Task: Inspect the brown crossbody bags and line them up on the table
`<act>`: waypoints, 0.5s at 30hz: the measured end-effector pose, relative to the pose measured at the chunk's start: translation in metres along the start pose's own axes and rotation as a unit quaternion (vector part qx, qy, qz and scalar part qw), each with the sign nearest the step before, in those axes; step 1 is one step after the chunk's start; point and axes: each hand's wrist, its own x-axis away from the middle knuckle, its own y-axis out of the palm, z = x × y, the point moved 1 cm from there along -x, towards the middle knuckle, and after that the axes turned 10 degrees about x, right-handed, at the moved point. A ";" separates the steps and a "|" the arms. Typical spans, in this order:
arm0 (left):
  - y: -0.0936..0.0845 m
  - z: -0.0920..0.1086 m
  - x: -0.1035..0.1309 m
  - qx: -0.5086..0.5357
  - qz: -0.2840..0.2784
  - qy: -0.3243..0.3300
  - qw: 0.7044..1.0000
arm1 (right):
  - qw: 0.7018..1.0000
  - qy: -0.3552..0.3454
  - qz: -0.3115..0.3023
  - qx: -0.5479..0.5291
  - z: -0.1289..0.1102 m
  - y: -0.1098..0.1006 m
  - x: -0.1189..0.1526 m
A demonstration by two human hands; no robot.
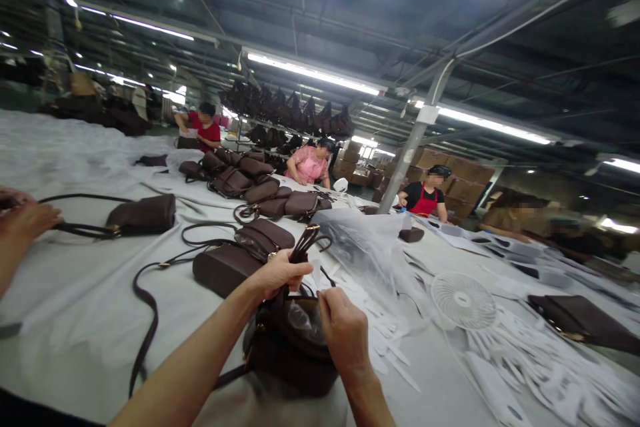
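Observation:
In front of me a dark brown handbag (pixel 295 353) stands on the table with its top open and clear plastic showing inside. My left hand (pixel 280 275) is closed around a gathered brown strap (pixel 306 240) with a gold-coloured buckle, held up above the bag. Just right of it, my right hand (pixel 345 323) pinches the lower end of a small white strip (pixel 316 272) by the bag's opening. Two more brown bags (pixel 220 270) lie behind my left forearm, and a long strap (pixel 146 300) curls out over the cloth.
A co-worker's hands (pixel 30 217) hold the straps of another bag (pixel 145 215) at left. Brown bags (pixel 230 180) are piled farther back. Right of me are plastic sheeting (pixel 360 240), a white fan (pixel 463 300), white strips (pixel 545 360) and a brown bag (pixel 590 321). Several people work beyond.

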 end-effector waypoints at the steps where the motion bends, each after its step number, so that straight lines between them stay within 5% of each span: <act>1: 0.000 0.000 0.000 0.004 0.000 0.001 1.000 | 1.000 -0.004 -0.007 0.004 0.000 0.001 -0.002; 9: 0.001 0.000 -0.005 -0.043 -0.026 -0.024 0.998 | 0.998 -0.006 -0.058 -0.020 0.003 0.008 -0.006; 15: 0.002 -0.002 -0.008 -0.074 -0.007 0.018 0.997 | 0.991 0.038 -0.113 -0.065 0.005 0.009 -0.013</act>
